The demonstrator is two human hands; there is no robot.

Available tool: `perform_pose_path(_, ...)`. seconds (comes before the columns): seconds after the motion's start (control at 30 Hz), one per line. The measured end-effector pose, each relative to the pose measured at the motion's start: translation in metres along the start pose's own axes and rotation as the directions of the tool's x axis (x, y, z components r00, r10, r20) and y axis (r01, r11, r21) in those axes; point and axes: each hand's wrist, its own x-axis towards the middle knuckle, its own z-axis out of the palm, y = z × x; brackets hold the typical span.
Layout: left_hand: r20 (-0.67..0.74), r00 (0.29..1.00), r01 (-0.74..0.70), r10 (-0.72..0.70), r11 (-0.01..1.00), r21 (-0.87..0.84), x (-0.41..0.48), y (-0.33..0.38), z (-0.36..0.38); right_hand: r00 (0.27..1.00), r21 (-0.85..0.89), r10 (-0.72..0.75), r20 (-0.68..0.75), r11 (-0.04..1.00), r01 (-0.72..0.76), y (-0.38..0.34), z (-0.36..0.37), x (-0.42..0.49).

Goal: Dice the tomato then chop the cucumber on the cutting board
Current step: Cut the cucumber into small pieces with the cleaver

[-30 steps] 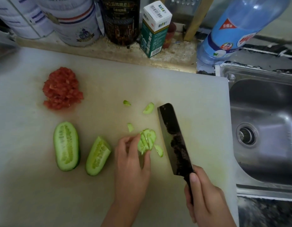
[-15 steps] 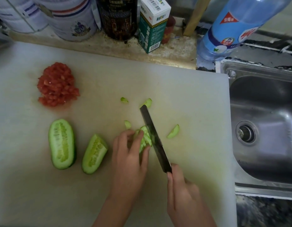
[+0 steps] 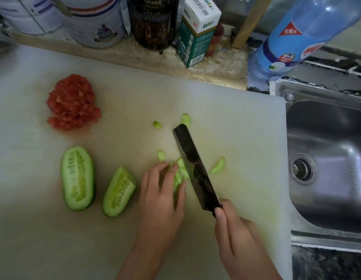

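Cucumber slices [image 3: 180, 172] sit bunched in the middle of the cutting board [image 3: 226, 118], pinned under the left grip [image 3: 161, 197] with its fingers curled, and the dark knife [image 3: 195, 168] leans right against their right side. The right grip [image 3: 238, 235] is wrapped round the knife's handle. Left of that lie a cucumber wedge [image 3: 119, 191] and a cucumber half [image 3: 78, 178], cut faces up, with a few loose bits [image 3: 218, 165] scattered about and the diced tomato [image 3: 72, 103] heaped at the far left.
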Motion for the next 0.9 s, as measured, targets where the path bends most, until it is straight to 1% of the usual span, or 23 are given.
perform_pose_path(0.1, 0.014, 1.000, 0.003, -0.003, 1.000, -0.004, -0.001, -0.002, -0.002, 0.999, -0.057, 0.014, 0.040, 0.998, -0.012, -0.003, 0.004, 0.001)
perform_pose_path(0.17, 0.003, 1.000, -0.006, 0.006, 1.000, 0.004, -0.002, -0.004, -0.002, 0.999, -0.140, 0.020, 0.039, 0.990, -0.014, -0.008, 0.005, 0.004)
perform_pose_path(0.27, 0.006, 1.000, -0.015, 0.015, 1.000, 0.010, -0.002, -0.006, -0.001, 0.992, -0.167, 0.118, 0.050, 0.980, -0.108, -0.016, 0.008, 0.006)
perform_pose_path(0.3, 0.018, 1.000, -0.014, 0.013, 1.000, 0.017, -0.002, -0.006, -0.001, 0.991, -0.174, 0.126, 0.053, 0.978, -0.115, -0.017, 0.010, 0.008)
perform_pose_path(0.4, 0.046, 0.998, -0.040, 0.038, 0.998, 0.044, 0.001, -0.007, -0.001, 0.996, -0.186, 0.078, 0.031, 0.980, -0.071, -0.020, 0.013, 0.023)
perform_pose_path(0.5, 0.061, 0.996, -0.064, 0.058, 0.994, 0.092, 0.002, -0.007, 0.000, 1.000, -0.141, 0.019, 0.009, 0.990, -0.017, -0.021, 0.014, 0.035)
perform_pose_path(0.63, 0.091, 0.993, -0.082, 0.070, 0.987, 0.138, 0.009, -0.005, -0.001, 0.996, -0.112, 0.069, 0.049, 0.992, -0.064, -0.014, 0.015, 0.009)
perform_pose_path(0.73, 0.099, 0.993, -0.072, 0.058, 0.986, 0.148, 0.017, -0.003, 0.000, 0.998, -0.082, 0.059, 0.020, 0.995, -0.057, -0.005, 0.011, -0.008)
perform_pose_path(0.8, 0.093, 0.993, -0.081, 0.066, 0.982, 0.171, 0.020, -0.003, 0.001, 0.997, 0.015, 0.077, 0.021, 0.997, -0.077, -0.001, 0.006, -0.014)
perform_pose_path(0.9, 0.061, 0.997, -0.062, 0.053, 0.985, 0.162, 0.025, -0.003, 0.002, 0.991, 0.134, 0.127, -0.032, 0.983, -0.122, 0.005, -0.008, -0.022)
